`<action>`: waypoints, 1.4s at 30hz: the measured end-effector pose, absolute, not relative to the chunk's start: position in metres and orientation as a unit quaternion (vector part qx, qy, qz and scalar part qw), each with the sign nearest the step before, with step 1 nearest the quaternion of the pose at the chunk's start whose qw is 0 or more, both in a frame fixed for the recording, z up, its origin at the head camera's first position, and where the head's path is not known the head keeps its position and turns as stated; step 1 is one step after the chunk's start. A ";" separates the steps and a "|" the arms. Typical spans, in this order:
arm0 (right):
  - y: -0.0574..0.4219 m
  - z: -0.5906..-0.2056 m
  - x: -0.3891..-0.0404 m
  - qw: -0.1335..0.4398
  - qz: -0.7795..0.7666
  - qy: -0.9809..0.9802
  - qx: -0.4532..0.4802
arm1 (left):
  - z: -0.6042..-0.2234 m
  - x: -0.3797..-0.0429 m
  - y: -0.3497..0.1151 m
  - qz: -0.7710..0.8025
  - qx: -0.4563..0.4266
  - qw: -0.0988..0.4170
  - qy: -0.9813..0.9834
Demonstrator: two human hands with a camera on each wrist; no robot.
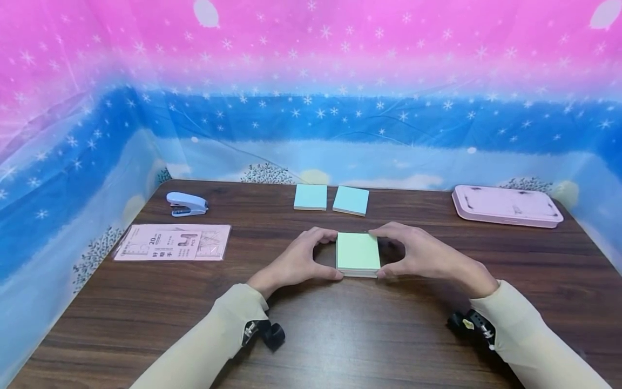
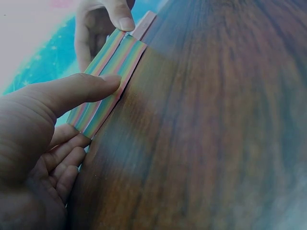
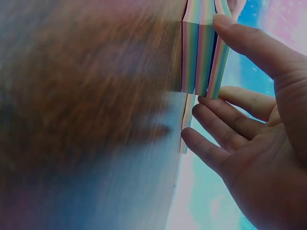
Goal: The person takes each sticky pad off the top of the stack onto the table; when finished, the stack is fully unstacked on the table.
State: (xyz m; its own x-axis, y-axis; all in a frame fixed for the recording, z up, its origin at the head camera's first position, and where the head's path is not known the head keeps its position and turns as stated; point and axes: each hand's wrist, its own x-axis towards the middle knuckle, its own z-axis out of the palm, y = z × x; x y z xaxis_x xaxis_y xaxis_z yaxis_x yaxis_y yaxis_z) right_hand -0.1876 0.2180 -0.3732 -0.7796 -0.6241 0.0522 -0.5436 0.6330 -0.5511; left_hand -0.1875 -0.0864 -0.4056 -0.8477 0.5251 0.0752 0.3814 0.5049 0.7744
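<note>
A stack of sticky note pads [image 1: 358, 251], pale green on top, sits on the wooden table in front of the person. My left hand [image 1: 302, 259] holds its left side, thumb at the near corner and fingertips at the far one. On the opposite side, my right hand [image 1: 421, 254] grips the stack in the same way. The right wrist view shows three layered pads [image 3: 196, 57] with rainbow-striped edges. In the left wrist view, the left thumb [image 2: 103, 86] lies against those striped edges.
Two light blue sticky note pads [image 1: 310, 196] [image 1: 351, 200] lie side by side behind the stack. At the left are a blue stapler [image 1: 188, 204] and a pink printed packet [image 1: 172, 242]. A pink case [image 1: 507, 206] lies at the back right, near the patterned cloth [image 1: 340, 119].
</note>
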 end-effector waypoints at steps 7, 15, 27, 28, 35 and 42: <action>0.218 -0.372 -0.187 0.070 -0.282 0.902 -0.319 | -0.405 -0.188 -0.086 0.422 0.263 0.087 0.864; 0.217 -0.368 -0.186 0.060 -0.278 0.904 -0.320 | -0.405 -0.188 -0.086 0.421 0.264 0.085 0.864; 0.216 -0.367 -0.185 0.019 -0.279 0.900 -0.333 | -0.406 -0.188 -0.086 0.421 0.264 0.089 0.863; 0.216 -0.367 -0.185 0.015 -0.278 0.900 -0.334 | -0.406 -0.188 -0.086 0.422 0.264 0.088 0.863; 0.215 -0.363 -0.184 -0.001 -0.281 0.898 -0.340 | -0.405 -0.187 -0.087 0.422 0.263 0.091 0.863; 0.218 -0.357 -0.184 -0.021 -0.280 0.901 -0.331 | -0.405 -0.187 -0.087 0.424 0.265 0.092 0.861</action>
